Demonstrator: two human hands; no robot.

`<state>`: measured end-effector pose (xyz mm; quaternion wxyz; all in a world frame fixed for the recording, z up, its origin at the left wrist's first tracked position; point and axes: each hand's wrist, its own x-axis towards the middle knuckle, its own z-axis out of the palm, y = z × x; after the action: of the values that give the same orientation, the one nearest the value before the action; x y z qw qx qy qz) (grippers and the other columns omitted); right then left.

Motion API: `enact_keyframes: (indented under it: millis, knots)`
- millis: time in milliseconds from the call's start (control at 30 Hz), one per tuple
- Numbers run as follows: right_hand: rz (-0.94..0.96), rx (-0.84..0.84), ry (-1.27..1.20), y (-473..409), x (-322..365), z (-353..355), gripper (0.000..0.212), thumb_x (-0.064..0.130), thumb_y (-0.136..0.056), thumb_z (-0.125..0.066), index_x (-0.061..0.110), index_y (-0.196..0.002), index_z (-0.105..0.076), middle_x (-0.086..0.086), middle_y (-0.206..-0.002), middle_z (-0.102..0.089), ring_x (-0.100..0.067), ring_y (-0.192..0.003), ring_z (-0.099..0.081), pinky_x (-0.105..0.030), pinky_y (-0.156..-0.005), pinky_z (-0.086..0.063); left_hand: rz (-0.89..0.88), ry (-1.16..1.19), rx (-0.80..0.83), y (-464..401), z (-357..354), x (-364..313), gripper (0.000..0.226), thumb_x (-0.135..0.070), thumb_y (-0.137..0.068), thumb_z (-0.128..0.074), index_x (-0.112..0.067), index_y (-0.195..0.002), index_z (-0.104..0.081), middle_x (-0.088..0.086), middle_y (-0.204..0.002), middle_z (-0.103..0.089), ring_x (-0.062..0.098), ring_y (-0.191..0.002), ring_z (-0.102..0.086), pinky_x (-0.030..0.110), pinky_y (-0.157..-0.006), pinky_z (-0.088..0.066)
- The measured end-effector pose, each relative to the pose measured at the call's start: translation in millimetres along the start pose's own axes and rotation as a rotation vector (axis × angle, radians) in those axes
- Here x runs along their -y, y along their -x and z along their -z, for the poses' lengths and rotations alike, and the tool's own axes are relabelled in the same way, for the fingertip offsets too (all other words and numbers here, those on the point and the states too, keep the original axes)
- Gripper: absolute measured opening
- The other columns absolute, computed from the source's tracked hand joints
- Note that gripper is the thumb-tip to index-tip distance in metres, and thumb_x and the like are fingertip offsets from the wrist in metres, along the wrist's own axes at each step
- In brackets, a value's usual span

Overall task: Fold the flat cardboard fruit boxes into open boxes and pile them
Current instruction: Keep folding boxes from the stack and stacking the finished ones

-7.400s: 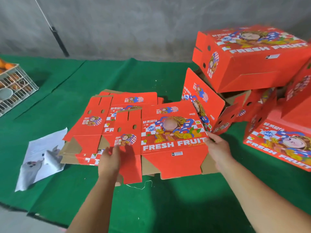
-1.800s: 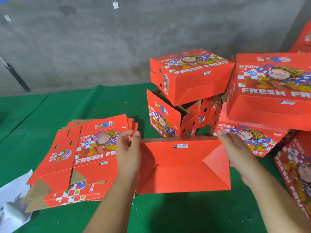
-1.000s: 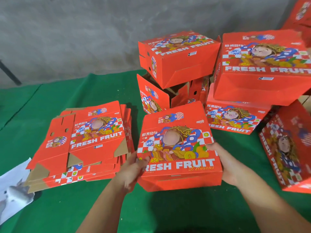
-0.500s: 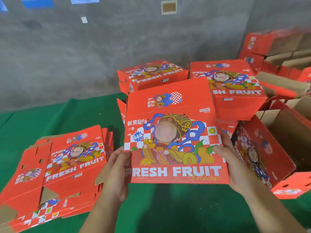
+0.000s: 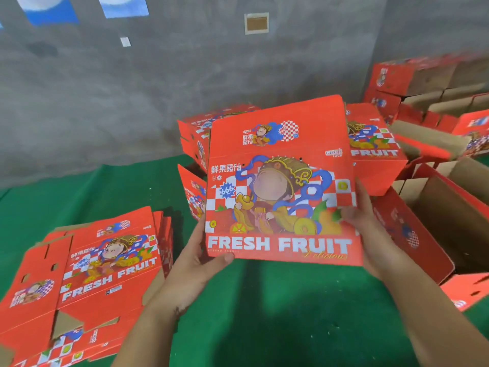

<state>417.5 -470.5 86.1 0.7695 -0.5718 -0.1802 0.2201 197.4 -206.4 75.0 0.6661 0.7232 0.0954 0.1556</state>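
A folded red fruit box (image 5: 280, 186) with a cartoon figure and "FRESH FRUIT" print is held up above the green table, its printed face tilted toward me. My left hand (image 5: 197, 258) grips its lower left corner, thumb on the front. Along the right edge, my right hand (image 5: 366, 229) holds the box, fingers on the printed face. A stack of flat unfolded boxes (image 5: 87, 274) lies on the table at the left. Behind and to the right sits a heap of folded boxes (image 5: 375, 149).
The table wears a green cloth (image 5: 277, 313). An open folded box (image 5: 434, 226) showing its brown inside lies at the right, with more red boxes (image 5: 412, 78) stacked at the far right by the grey concrete wall (image 5: 132, 96).
The box has been lifted higher and moved toward the heap at the right, held in both hands. The view has swung up and rightward, so the flat stack sits lower left.
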Motion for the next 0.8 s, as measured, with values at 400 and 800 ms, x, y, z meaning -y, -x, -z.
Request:
enact_keyframes:
  millis: [400,800]
  knots:
    - [-0.339,0.245,0.349,28.3,-50.7,22.7,0.139,0.036,-0.063,-0.091,0.064,-0.149,0.015,0.020,-0.149,-0.051,-0.006,-0.132,-0.055,-0.045,-0.119,-0.034,0.124,-0.147,-0.252,-14.5,-7.6,60.0,0.066,0.019,-0.092,-0.056,-0.026,-0.139,-0.045,-0.007,-0.105,-0.073,0.015,-0.089,-0.069,0.031,-0.074,-0.061]
    - [-0.165,0.109,0.473,69.5,-107.3,70.1,0.151,0.020,-0.068,-0.097,0.060,-0.146,0.027,0.057,-0.138,-0.021,0.027,-0.128,-0.037,-0.007,-0.091,-0.048,0.285,-0.229,-0.017,-47.9,-60.2,82.7,0.059,-0.002,-0.088,-0.074,-0.037,-0.128,-0.050,-0.019,-0.111,-0.073,-0.002,-0.093,-0.071,0.007,-0.074,-0.051]
